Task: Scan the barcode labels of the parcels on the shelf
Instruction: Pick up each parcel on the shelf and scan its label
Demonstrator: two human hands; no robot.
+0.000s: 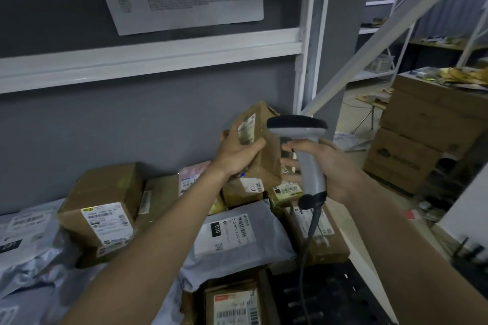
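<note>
Two hands are at work over the shelf (148,59). The left hand (239,152) grips a small brown box (260,140), fingers curled round its near face and thumb across the label (247,129), lifting it clear of the pile and tilting it up toward the scanner (303,145). The right hand (327,166) holds the scanner by its grey handle, fingers wrapped round it, the dark head just beside the box at label height; the cord (309,240) hangs down from the handle's base.

By my reckoning this is one scan among many, and much is left. No beam or light shows on the label, so whether this parcel has been read cannot be told. Below lie other parcels: a larger carton (101,208) to the left, a grey mailer (232,243) in the middle, a labelled box (233,303) at the lower edge, and several small ones under the lifted box. Nothing marks which of these are done.

Motion blur softens the labels; the barcodes are unreadable. The thumb hides part of the held label. The left forearm covers some parcels, and the pile runs off the frame at left and bottom.
</note>
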